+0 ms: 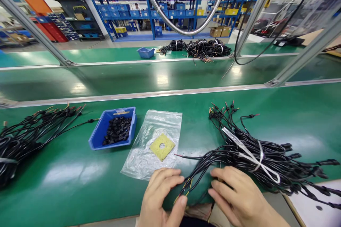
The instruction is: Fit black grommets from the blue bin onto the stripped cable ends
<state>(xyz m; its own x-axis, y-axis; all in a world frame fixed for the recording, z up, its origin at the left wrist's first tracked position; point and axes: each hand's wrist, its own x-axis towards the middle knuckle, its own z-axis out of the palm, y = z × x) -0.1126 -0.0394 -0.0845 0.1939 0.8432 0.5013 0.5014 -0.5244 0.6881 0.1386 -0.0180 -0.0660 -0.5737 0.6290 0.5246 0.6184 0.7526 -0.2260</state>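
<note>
Near the table's front edge, my left hand (162, 197) has its thumb and fingers apart around the stripped ends of several black cables (204, 161). Yellow and red wire tips show between the fingers. My right hand (236, 193) rests beside the same cables, its fingers loosely bent and spread; part of the cable beneath them is hidden. These cables run out of a large bundle (247, 149) bound with a white tie (260, 152) on the right. A yellow square pad with a round hole (163, 146) lies on a clear plastic bag (145, 158) ahead of my left hand.
A blue bin (93, 140) of small black parts (117, 131) stands left of the bag. Another cable bundle (29, 138) lies at far left. Across the rail (133, 95) sit more bundles (205, 48) and a small blue tray (146, 53). A metal hose (183, 32) hangs overhead.
</note>
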